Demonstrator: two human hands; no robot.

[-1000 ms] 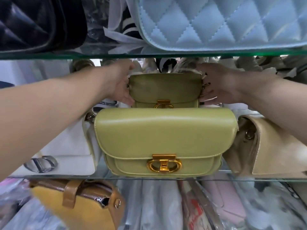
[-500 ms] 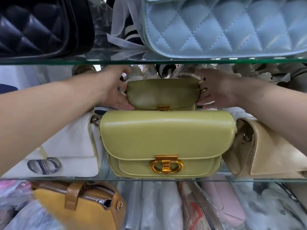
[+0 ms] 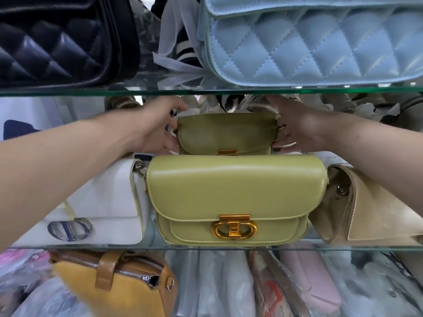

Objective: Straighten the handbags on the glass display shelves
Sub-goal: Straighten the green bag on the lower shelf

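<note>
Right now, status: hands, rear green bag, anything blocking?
Hands: left hand and right hand each grip one end of small green flap bag. Bag upright, back of glass shelf. In front: large green flap bag, hiding its base.

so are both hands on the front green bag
No, the left hand and right hand grip the smaller green bag behind it.

Glass shelf (image 3: 91,248), green handbag (image 3: 235,191) (front), white handbag (image 3: 103,202)

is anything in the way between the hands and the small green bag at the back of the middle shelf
Nothing visible. The left hand and right hand hold the small green bag by its two ends. The larger green bag stands in front of it, but the arms reach past it on either side.
</note>
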